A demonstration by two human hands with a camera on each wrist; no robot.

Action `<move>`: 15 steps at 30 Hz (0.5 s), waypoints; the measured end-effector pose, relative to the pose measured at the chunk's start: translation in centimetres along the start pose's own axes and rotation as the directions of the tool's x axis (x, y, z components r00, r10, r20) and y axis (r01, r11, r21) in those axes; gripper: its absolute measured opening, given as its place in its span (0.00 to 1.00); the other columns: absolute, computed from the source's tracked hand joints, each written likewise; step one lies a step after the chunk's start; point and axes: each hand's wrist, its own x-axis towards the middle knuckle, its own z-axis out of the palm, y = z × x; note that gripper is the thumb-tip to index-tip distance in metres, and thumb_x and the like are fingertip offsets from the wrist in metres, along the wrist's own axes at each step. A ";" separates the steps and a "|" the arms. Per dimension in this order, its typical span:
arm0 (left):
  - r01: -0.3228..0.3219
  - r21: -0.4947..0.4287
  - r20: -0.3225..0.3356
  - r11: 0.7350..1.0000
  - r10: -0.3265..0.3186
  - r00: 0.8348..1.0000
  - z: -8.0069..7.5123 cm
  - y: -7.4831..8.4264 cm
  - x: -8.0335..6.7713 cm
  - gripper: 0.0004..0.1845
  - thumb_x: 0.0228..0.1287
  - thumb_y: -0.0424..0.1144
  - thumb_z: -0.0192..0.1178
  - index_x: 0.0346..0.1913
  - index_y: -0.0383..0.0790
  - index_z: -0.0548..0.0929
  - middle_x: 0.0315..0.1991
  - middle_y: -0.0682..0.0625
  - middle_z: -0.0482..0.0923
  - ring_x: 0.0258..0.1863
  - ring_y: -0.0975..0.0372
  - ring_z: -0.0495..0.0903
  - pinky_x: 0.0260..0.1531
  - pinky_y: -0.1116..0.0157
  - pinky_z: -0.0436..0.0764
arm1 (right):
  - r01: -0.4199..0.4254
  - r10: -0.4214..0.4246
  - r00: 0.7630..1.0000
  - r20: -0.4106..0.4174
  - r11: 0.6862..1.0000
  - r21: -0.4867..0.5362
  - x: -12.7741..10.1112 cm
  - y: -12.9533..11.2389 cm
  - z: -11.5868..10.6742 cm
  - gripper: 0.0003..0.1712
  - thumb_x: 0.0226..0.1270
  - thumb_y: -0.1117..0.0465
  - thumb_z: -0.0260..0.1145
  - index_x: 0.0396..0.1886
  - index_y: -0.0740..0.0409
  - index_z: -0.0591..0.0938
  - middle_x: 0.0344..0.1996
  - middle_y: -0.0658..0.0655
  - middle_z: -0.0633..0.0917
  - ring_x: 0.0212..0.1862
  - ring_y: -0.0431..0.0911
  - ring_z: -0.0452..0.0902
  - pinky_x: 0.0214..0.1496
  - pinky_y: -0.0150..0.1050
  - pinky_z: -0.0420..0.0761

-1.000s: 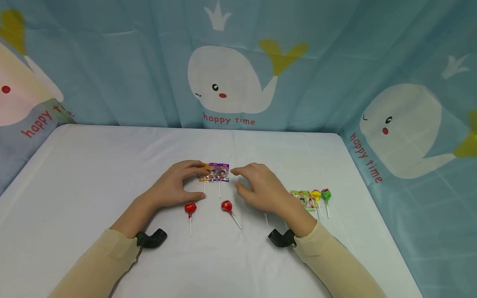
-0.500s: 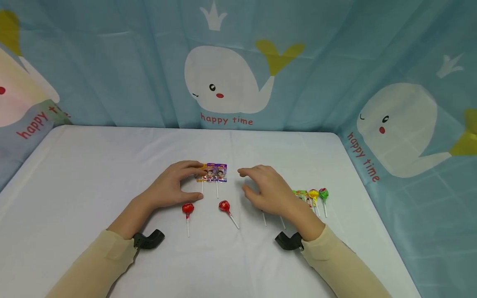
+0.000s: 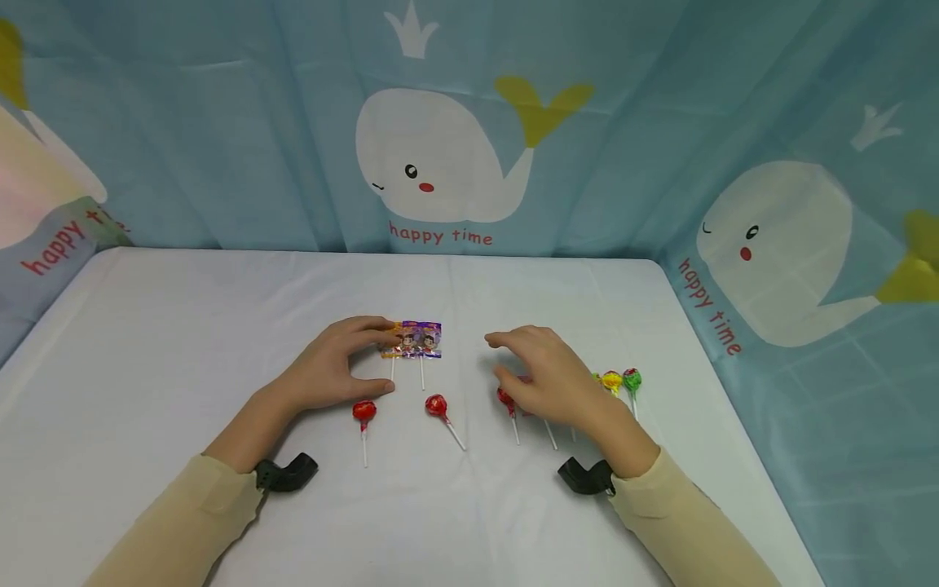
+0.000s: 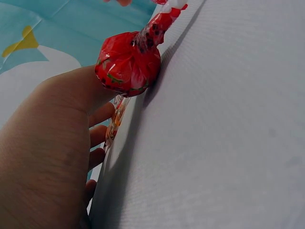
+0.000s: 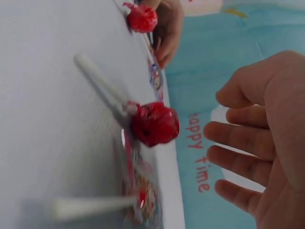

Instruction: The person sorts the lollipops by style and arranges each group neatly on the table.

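In the head view my left hand (image 3: pixel 333 367) rests by two flat-wrapped lollipops. Its fingertips cover part of the orange-wrapped lollipop (image 3: pixel 387 354), and the thumb lies near its stick. Beside it is the purple-wrapped lollipop (image 3: pixel 429 339). Closer to me lies a round red lollipop (image 3: pixel 363 411), which looms large in the left wrist view. Another red lollipop (image 3: pixel 436 405) lies between the hands. My right hand (image 3: pixel 553 375) hovers with loosely bent fingers, holding nothing. Under it a further red lollipop (image 3: pixel 506 398) and other sticks show in part.
Beyond my right wrist lie a yellow lollipop (image 3: pixel 611 381) and a green lollipop (image 3: pixel 632 379), partly hidden by the arm. A white cloth covers the table (image 3: pixel 220 326). Blue whale-print curtains (image 3: pixel 293 163) stand behind it and along the right.
My right hand has moved right, away from the purple-wrapped lollipop and over the right-hand lollipops, uncovering a red one. The left hand stays in place; the view has shifted slightly.
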 end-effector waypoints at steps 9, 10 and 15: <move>0.025 0.007 0.006 1.000 -0.025 1.000 0.0 0.0 0.0 0.35 0.57 0.57 0.83 0.69 0.57 0.87 0.76 0.52 0.74 0.78 0.49 0.68 0.77 0.38 0.64 | -0.028 0.027 0.999 0.022 0.999 0.016 -1.6 1.0 -0.4 0.23 0.73 0.61 0.70 0.66 0.59 0.86 0.59 0.55 0.89 0.63 0.50 0.82 0.74 0.54 0.75; 0.029 0.011 0.008 1.000 -0.029 1.000 0.0 0.0 0.0 0.35 0.57 0.57 0.82 0.69 0.57 0.87 0.76 0.52 0.74 0.79 0.49 0.67 0.78 0.38 0.64 | -0.031 0.030 0.999 0.026 0.999 0.018 -1.7 1.1 -0.5 0.23 0.73 0.61 0.70 0.66 0.59 0.86 0.59 0.55 0.89 0.63 0.49 0.82 0.74 0.54 0.75; 0.033 0.019 0.011 0.999 -0.033 0.999 -0.1 0.1 0.0 0.35 0.57 0.57 0.82 0.69 0.57 0.86 0.77 0.52 0.74 0.79 0.49 0.67 0.78 0.38 0.64 | -0.037 0.036 0.999 0.036 0.999 0.025 -2.5 1.5 -0.8 0.23 0.73 0.62 0.70 0.66 0.60 0.86 0.60 0.55 0.89 0.63 0.50 0.82 0.74 0.55 0.75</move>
